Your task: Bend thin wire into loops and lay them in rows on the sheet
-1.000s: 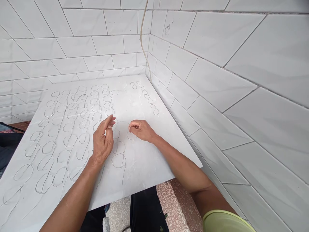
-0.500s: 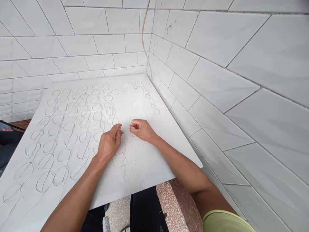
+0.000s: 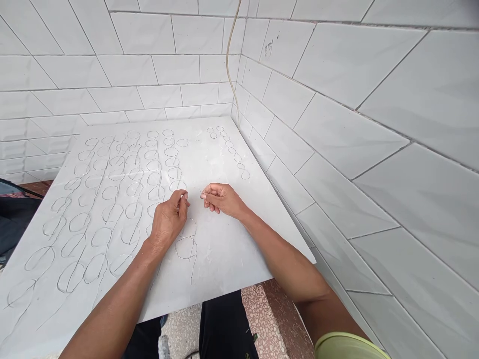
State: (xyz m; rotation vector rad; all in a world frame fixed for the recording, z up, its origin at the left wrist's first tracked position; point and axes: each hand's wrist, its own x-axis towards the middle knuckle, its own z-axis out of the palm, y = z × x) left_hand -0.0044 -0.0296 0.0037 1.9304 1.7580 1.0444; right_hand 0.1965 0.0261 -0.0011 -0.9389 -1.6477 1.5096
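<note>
My left hand (image 3: 169, 215) is over the middle of the white board (image 3: 228, 254), its thumb and forefinger pinched together. What those fingertips hold is too fine to make out fully; it looks like thin wire. Just to the right, my right hand (image 3: 223, 201) pinches a short thin wire (image 3: 199, 190) between thumb and forefinger, the other fingers loosely curled. A small gap separates the two hands. Near my left wrist lie linked wire rings (image 3: 186, 248) with a loose tail running toward the board's front edge.
Rows of thin wire rings (image 3: 106, 210) cover the board's left side. A short chain of smaller rings (image 3: 232, 151) lies at the back right. White tiled walls (image 3: 337, 139) meet behind the board, with a cable (image 3: 227, 60) hanging at the corner. Dark cloth (image 3: 17, 219) is at far left.
My right hand has turned, its lower fingers now looser and more visible. A ring seen beneath it earlier no longer shows. My left hand keeps nearly the same pinch. The view has shifted slightly.
</note>
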